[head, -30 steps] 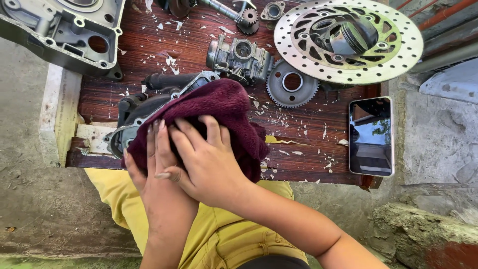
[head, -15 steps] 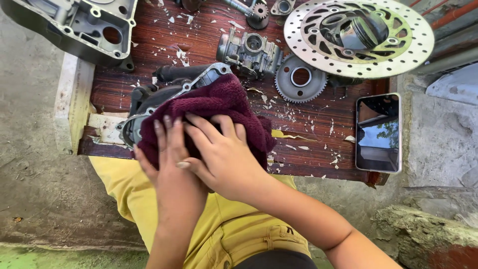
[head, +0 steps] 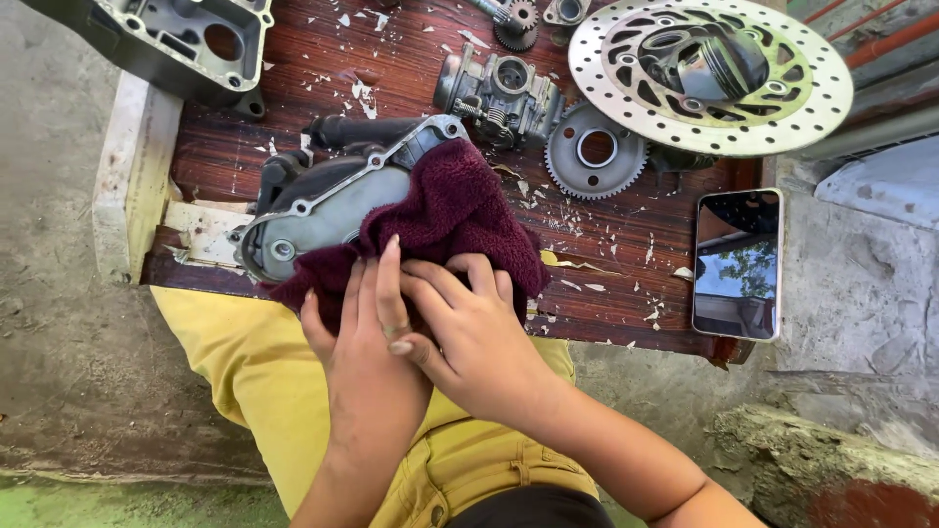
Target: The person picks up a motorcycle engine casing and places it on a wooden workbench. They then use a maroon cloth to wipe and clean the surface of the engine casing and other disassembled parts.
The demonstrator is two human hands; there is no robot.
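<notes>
Both hands sit at the near edge of the wooden surface (head: 626, 244), pressed onto a dark maroon cloth (head: 450, 210). The left hand (head: 362, 342) lies flat, fingers stretched forward and close together, palm down on the lower part of the cloth. The right hand (head: 479, 328) overlaps it from the right, its thumb crossing the left hand's fingers and its own fingers curled into the folds, so its grip is closed on the cloth; the left hand's grip is loose and spread, pressing rather than clutching.

The cloth is bunched over the right half of a grey metal engine cover (head: 323, 210), which rests on the surface with its left part bare, showing a rounded rim with bolt holes. A black tube-like part (head: 357, 130) lies just behind the cover, touching its upper edge.

Further back, a small carburettor-like casting (head: 499, 93) stands near the cloth's top edge, and just beside it to the right lies a toothed gear ring (head: 597, 152). A large perforated brake disc (head: 709, 73) overlaps the gear's far side. A smartphone (head: 737, 264) lies face up at the right end of the surface, well apart from the hands. A big grey engine casing (head: 176, 39) sits at the far left corner. Pale flakes are scattered over the wood. The person's yellow trousers (head: 254, 362) show under the arms, and the ground around is bare concrete.
</notes>
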